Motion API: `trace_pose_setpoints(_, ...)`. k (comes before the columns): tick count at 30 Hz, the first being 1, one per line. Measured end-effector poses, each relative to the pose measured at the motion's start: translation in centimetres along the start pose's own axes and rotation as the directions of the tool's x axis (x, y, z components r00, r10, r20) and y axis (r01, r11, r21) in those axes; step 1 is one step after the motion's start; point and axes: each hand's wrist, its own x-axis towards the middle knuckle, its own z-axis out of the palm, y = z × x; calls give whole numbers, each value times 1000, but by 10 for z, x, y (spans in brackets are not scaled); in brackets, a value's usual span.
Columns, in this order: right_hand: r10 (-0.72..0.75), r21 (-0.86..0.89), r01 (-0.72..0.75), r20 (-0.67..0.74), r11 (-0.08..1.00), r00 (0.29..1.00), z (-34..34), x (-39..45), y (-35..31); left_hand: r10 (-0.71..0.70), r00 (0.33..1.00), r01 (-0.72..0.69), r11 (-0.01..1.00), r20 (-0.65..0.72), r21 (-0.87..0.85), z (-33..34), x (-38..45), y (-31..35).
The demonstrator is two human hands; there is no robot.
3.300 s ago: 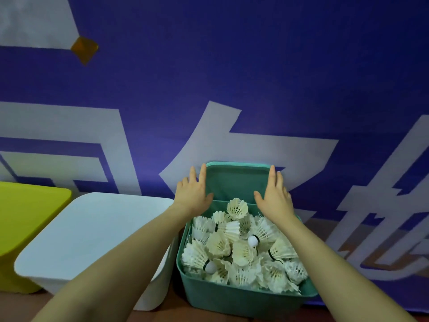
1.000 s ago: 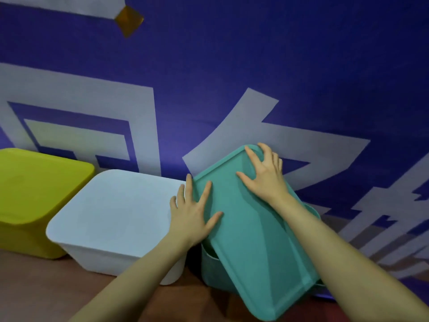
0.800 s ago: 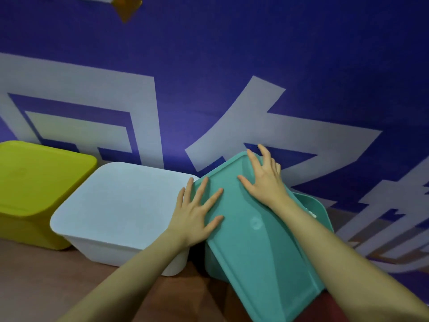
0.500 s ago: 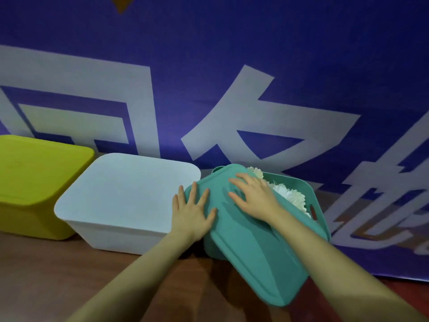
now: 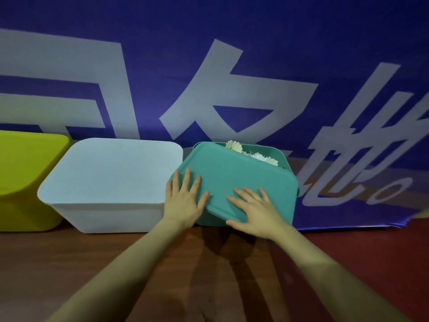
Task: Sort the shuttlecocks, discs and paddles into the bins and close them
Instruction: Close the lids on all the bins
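From the head camera, the teal lid [image 5: 234, 180] lies askew on the teal bin [image 5: 282, 159] right of centre, with shuttlecocks [image 5: 255, 154] showing at the uncovered back edge. The left hand [image 5: 183, 201] and right hand [image 5: 257, 210] press flat on the lid, fingers spread straight, gripping nothing. A closed white bin [image 5: 111, 177] and a yellow bin [image 5: 23, 177] stand to the left.

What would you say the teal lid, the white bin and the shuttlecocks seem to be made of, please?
Teal lid: probably moulded plastic, matte with a soft sheen; rounded corners, raised rim.
White bin: likely the same plastic, smooth and matte, with even colour and rounded edges.
Shuttlecocks: pale ribbed skirts that could be feather or synthetic; too small to tell.
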Motion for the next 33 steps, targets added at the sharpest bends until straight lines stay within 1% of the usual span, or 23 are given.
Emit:
trace_pose_setpoints(2,-55,-75,45,-133,996,990,4,-7,4,102,995,-102,992,11,76,0,-8,1)
trace_pose_setpoints(4,-108,-164,65,-265,984,958,11,-10,13,138,990,-138,979,10,154,1,-13,3)
trace_pose_setpoints(6,-128,-197,61,-345,978,930,17,-9,23,98,994,-105,976,46,191,3,-13,9)
trace_pose_setpoints(8,-169,-220,83,-406,972,898,23,-6,35,69,995,-81,979,68,189,5,-11,19)
trace_pose_setpoints(12,-245,-270,133,-438,953,865,31,-1,64,7,998,-17,984,57,178,12,-8,38)
trace_pose_setpoints(13,-274,-295,147,-455,944,847,34,0,72,-8,999,-1,984,51,177,16,-7,43)
trace_pose_setpoints(15,-324,-327,169,-508,930,798,37,3,85,-41,999,34,985,34,168,21,-4,54)
trace_pose_setpoints(18,-387,-358,197,-605,913,696,34,10,102,-105,994,103,987,8,124,24,-1,67)
trace_pose_setpoints(21,-419,-365,225,-642,903,642,28,17,116,-145,989,145,983,-9,113,23,5,78)
trace_pose_setpoints(23,-404,-329,241,-646,913,648,27,19,121,-156,988,157,981,-19,115,23,9,81)
trace_pose_setpoints(25,-375,-286,245,-641,926,670,29,20,123,-145,989,147,981,-23,125,23,12,81)
trace_pose_setpoints(27,-330,-221,246,-611,944,719,31,19,119,-124,992,127,981,-29,145,23,14,77)
trace_pose_setpoints(29,-288,-147,251,-592,957,753,34,17,116,-105,994,108,980,-29,168,21,18,71)
trace_pose_setpoints(33,-249,-60,266,-590,962,768,37,15,115,-30,999,36,979,-31,199,15,25,62)
